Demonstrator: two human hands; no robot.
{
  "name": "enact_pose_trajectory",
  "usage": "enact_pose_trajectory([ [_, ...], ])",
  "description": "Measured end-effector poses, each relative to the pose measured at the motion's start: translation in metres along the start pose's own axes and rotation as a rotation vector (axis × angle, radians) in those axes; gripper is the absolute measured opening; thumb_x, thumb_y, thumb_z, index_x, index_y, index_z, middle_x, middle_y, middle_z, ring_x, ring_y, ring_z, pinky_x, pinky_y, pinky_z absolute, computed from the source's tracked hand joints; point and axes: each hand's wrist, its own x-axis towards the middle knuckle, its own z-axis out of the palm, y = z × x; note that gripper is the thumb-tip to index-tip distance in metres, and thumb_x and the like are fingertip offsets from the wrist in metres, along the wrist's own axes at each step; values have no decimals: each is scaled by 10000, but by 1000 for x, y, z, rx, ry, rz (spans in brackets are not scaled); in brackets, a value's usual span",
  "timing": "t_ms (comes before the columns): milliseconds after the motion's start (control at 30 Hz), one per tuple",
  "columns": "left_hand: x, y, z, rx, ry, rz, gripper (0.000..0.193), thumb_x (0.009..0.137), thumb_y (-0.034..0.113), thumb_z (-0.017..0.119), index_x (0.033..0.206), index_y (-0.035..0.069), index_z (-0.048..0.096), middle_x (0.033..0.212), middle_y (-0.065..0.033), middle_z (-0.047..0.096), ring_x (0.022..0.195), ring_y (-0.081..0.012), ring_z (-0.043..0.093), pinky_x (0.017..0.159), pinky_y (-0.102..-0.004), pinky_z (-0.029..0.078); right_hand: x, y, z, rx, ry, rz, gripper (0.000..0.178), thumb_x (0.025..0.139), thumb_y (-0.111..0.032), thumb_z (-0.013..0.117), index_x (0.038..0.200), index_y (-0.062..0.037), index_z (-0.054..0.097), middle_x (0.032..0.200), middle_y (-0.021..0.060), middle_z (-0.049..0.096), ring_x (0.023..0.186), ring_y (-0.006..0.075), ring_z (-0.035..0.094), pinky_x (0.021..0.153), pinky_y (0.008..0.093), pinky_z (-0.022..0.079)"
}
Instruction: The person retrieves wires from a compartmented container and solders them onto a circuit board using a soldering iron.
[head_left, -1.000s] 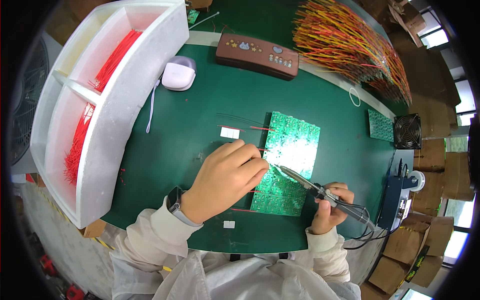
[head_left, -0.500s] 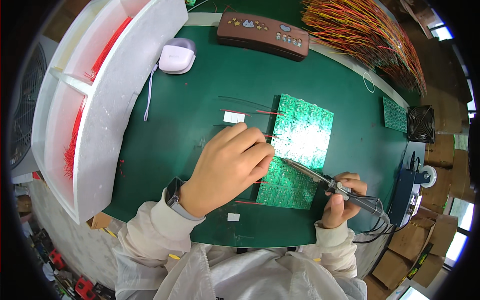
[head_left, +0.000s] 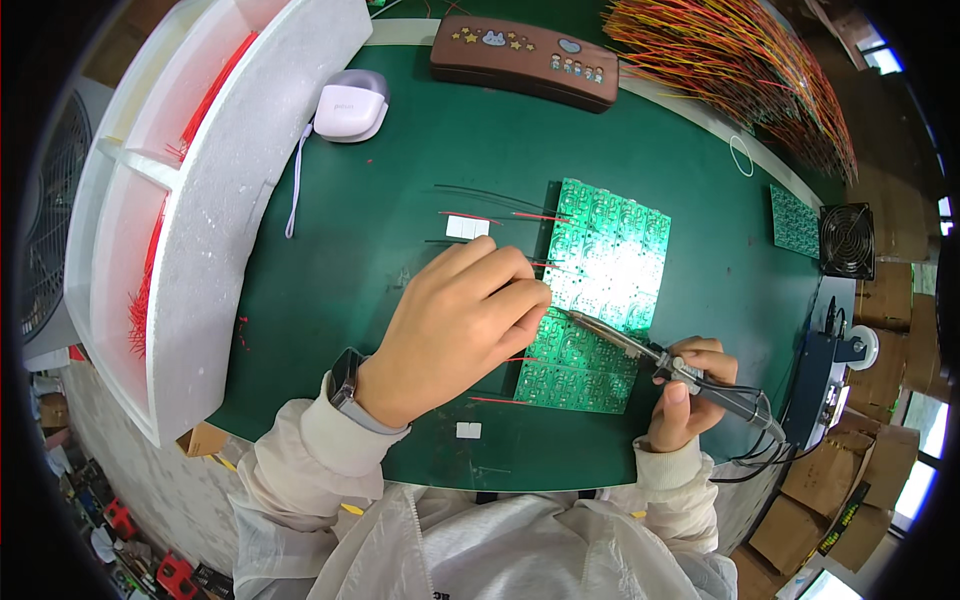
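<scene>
near: small white piece (head_left: 468, 430) on green table (head_left: 420, 130) | right hand (head_left: 690, 395): fingers closed around soldering iron (head_left: 625, 342) | left hand (head_left: 460, 325): fingers pinched together, just beside iron's tip; what they hold, I cannot tell | circuit board (head_left: 575, 388): flat on table, between both hands, red wires (head_left: 500, 401) at its left edge | far: brown case (head_left: 525, 64), wire bundle (head_left: 735, 70)

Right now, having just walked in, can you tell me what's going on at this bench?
A person's right hand holds a soldering iron, its tip over a green circuit board panel, close to the left hand. The left hand's fingertips are at the panel's left edge; whatever they may pinch is hidden. Thin red wires lie along that edge, and a white foam box on the left holds more.
</scene>
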Motion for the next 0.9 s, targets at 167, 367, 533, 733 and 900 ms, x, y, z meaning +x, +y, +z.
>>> enact_pose_trajectory([
  [167,0,0,1,14,4,11,159,563,-22,643,681,57,571,688,-9,509,599,-163,465,519,-268,400,-1,1,0,3,-1,5,331,729,-229,628,863,-4,427,770,131,487,664,180,473,616,277,397],
  [367,-1,1,1,57,12,31,157,559,-13,644,679,57,571,698,-7,506,594,-160,460,517,-269,397,-1,1,-1,0,-16,-18,328,729,-217,633,867,-4,424,763,128,491,651,175,474,605,274,398],
  [533,-1,0,3,70,35,55,161,552,-10,645,679,56,571,697,-7,502,585,-160,453,513,-268,392,-2,2,-2,-14,-34,-54,329,730,-213,636,874,-12,420,746,119,489,629,170,472,589,272,400],
  [733,0,2,1,86,24,57,158,555,-5,645,681,54,570,692,-8,497,583,-159,449,515,-267,391,-2,2,-1,-7,-34,-67,329,731,-221,638,873,-17,421,737,112,486,620,170,470,589,277,403],
  [900,-1,2,2,77,36,63,154,559,3,648,684,54,573,691,-9,495,586,-158,450,521,-266,392,-2,1,-1,-4,-28,-67,326,731,-220,637,871,-18,423,732,109,484,617,171,469,589,277,404],
])
